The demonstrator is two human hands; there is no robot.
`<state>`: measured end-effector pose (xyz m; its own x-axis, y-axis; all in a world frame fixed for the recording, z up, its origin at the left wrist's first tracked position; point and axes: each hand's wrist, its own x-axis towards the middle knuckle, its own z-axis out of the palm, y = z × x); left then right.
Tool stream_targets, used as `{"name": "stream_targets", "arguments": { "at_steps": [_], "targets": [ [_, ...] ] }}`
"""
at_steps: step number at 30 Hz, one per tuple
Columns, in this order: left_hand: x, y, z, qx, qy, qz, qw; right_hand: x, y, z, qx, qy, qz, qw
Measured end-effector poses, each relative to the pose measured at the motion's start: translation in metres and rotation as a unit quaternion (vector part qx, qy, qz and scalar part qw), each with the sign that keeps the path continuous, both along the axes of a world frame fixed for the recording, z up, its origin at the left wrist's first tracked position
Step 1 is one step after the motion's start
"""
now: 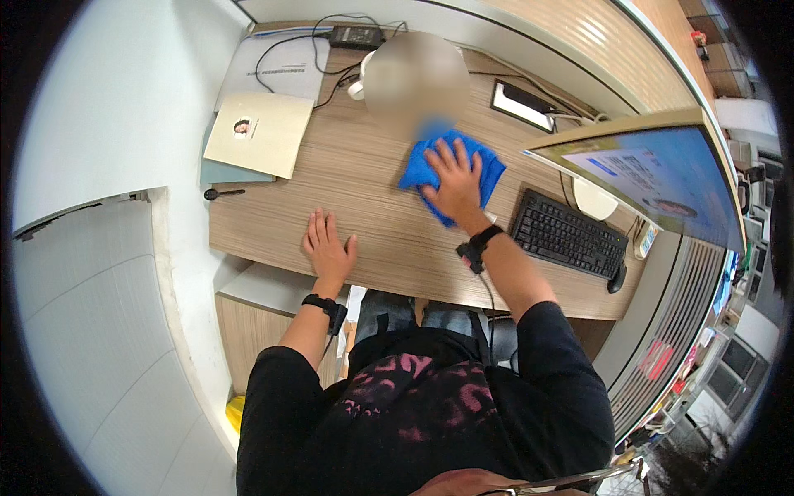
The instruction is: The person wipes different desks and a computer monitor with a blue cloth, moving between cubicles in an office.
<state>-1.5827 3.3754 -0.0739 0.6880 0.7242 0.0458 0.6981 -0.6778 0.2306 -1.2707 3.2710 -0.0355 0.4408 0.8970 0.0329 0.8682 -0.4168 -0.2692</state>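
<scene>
On the wood-grain desk (pixel 372 186) my right hand (pixel 456 180) presses down on a crumpled blue cloth (pixel 490 170), its fingers spread over the top. Cloth edges stick out around the palm, and its far corner fades into a round blurred patch. My left hand (pixel 329 248) rests palm down near the desk's front edge, holding nothing, with its fingers a little apart. Each wrist wears a black strap with a small cabled device.
Left are a cream booklet (pixel 260 136), papers (pixel 288 65) and a small black spoon-shaped item (pixel 223 193). A white mug (pixel 356 90), partly blurred out, stands by a black power adapter (pixel 358 37). Right are a keyboard (pixel 567 232), mouse (pixel 616 279) and monitor (pixel 657 173).
</scene>
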Motion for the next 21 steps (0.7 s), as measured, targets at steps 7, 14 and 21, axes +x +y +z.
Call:
{"name": "stream_targets", "arguments": {
  "at_steps": [7, 14, 21],
  "targets": [
    [0.007, -0.001, 0.006, -0.039, -0.001, 0.020, 0.999, 0.038, 0.072, -0.012, 0.016, -0.100, -0.087, 0.991],
    [0.005, 0.001, 0.010, -0.060, -0.042, 0.027, 0.997, -0.076, 0.082, 0.004, -0.061, 0.006, 0.161, 0.985],
    [0.003, -0.001, 0.010, -0.080, -0.139, 0.053, 0.986, -0.107, 0.147, -0.006, -0.012, -0.042, 0.145, 0.989]
  ]
}}
